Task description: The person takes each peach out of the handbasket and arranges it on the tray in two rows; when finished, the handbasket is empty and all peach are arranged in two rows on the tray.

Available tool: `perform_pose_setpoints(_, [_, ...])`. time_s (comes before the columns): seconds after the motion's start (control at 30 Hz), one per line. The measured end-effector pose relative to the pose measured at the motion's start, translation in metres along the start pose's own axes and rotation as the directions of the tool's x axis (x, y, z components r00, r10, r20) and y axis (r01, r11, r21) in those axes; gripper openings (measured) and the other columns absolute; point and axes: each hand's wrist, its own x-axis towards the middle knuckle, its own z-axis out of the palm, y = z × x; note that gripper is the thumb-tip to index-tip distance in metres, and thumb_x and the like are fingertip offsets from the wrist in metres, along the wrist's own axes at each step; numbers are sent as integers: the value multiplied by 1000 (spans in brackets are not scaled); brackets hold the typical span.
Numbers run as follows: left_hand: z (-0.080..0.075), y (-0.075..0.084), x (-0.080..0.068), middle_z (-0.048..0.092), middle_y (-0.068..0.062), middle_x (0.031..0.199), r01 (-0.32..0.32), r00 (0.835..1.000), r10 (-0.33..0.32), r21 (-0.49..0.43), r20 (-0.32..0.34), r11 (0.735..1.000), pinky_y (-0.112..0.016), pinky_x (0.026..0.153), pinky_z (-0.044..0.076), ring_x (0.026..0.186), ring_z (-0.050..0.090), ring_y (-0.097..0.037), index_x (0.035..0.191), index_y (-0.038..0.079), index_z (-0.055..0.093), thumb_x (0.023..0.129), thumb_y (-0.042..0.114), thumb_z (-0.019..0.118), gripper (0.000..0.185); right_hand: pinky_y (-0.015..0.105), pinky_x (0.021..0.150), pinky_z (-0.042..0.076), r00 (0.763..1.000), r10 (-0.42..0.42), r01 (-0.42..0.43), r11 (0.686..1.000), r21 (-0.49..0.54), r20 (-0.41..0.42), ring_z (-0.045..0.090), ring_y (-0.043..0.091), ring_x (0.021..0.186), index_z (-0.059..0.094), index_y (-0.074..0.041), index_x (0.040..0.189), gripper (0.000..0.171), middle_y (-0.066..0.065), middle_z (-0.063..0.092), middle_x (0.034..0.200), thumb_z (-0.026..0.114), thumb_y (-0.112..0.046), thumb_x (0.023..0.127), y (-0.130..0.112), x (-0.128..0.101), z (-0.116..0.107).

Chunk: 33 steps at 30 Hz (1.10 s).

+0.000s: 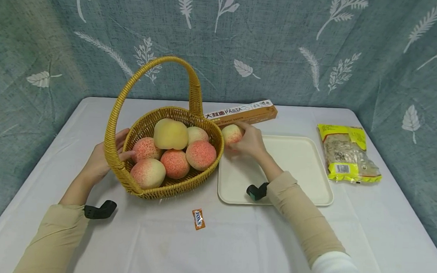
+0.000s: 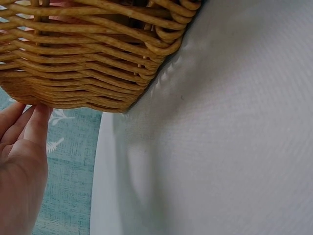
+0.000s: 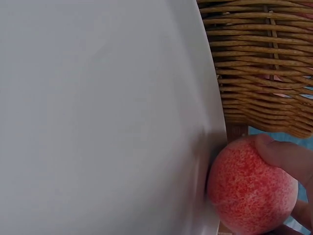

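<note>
A woven basket (image 1: 178, 188) with a tall arched handle stands left of centre in the head view, holding several peaches (image 1: 175, 164) and a yellow fruit (image 1: 171, 134) on top. At its left side, my left hand (image 1: 100, 159) grips the rim, and the left wrist view catches the fingers against the wicker (image 2: 73, 83). My right hand (image 1: 251, 140) holds a pink and cream peach (image 1: 230, 134) beside the basket's right rim, over the far left corner of the white tray (image 1: 283, 168). In the right wrist view, thumb and fingers curl round that peach (image 3: 249, 188).
Behind the held peach lies a long pasta box (image 1: 245, 113), reaching behind the basket. A yellow and clear food packet (image 1: 347, 153) is to the right of the tray. In front of the basket lies a small orange wrapped sweet (image 1: 198, 219). A patterned curtain (image 1: 223, 50) hangs behind the table.
</note>
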Motion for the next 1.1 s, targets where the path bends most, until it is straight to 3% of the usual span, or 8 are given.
perform_pose_setpoints(0.33, [1, 3, -1, 31, -16, 138, -2, 1000, 2, 25, -2, 1000, -8, 88, 34, 123, 35, -23, 141, 9, 20, 84, 14, 60, 70, 37, 83, 45, 999, -32, 34, 997, -65, 39, 51, 28, 102, 47, -5, 127, 74, 13, 52, 119, 79, -13, 61, -6, 6, 2])
perform_pose_setpoints(0.67, [2, 5, -2, 29, -15, 139, 15, 1000, -15, 30, 9, 999, -8, 88, 34, 124, 32, -26, 141, 9, 18, 85, 17, 60, 71, 37, 83, 45, 995, -71, 75, 995, -58, 70, 51, 28, 100, 46, -5, 127, 75, 13, 52, 118, 78, -15, 60, -7, 2, -2])
perform_pose_setpoints(1.1, [0, 4, -2, 30, -17, 139, -13, 1000, 13, 5, 4, 1000, -9, 88, 34, 123, 34, -25, 141, 6, 20, 84, 12, 61, 70, 41, 91, 39, 993, -75, 82, 994, -72, 86, 45, 28, 112, 43, -6, 130, 88, 10, 46, 128, 84, -21, 53, -7, 0, -10])
